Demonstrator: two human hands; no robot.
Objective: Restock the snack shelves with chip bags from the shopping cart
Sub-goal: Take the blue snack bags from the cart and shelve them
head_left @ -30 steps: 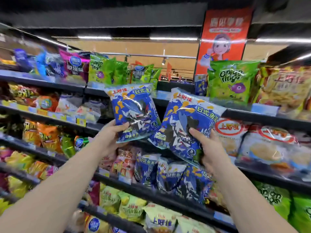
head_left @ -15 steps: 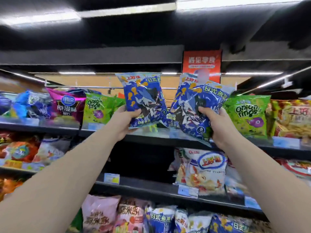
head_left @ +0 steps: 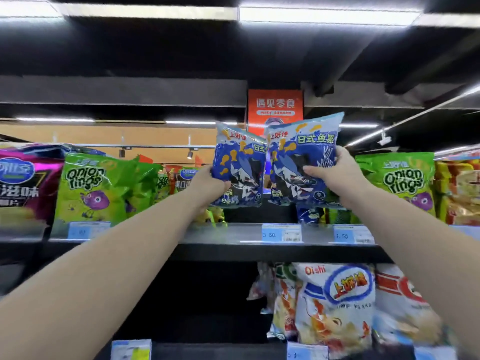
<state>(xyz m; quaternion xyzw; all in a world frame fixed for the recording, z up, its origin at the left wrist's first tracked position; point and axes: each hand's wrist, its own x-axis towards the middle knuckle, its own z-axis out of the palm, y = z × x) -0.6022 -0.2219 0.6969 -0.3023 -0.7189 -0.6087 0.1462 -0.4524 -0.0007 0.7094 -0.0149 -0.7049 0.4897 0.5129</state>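
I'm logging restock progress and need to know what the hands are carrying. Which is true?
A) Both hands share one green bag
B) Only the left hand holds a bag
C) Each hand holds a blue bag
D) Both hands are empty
C: the left hand grips the left blue bag and the right hand grips the right blue bag, both raised over the top shelf.

The top shelf [head_left: 233, 233] carried upright green onion-ring bags [head_left: 88, 188] towards both ends, a purple bag [head_left: 23, 183] at far left and yellow-red bags [head_left: 459, 193] at far right. A blue bag [head_left: 307, 215] stood between. Price tags [head_left: 281, 233] lined its rim. The lower shelf [head_left: 220, 350] held a white Oishi bag [head_left: 335, 302].
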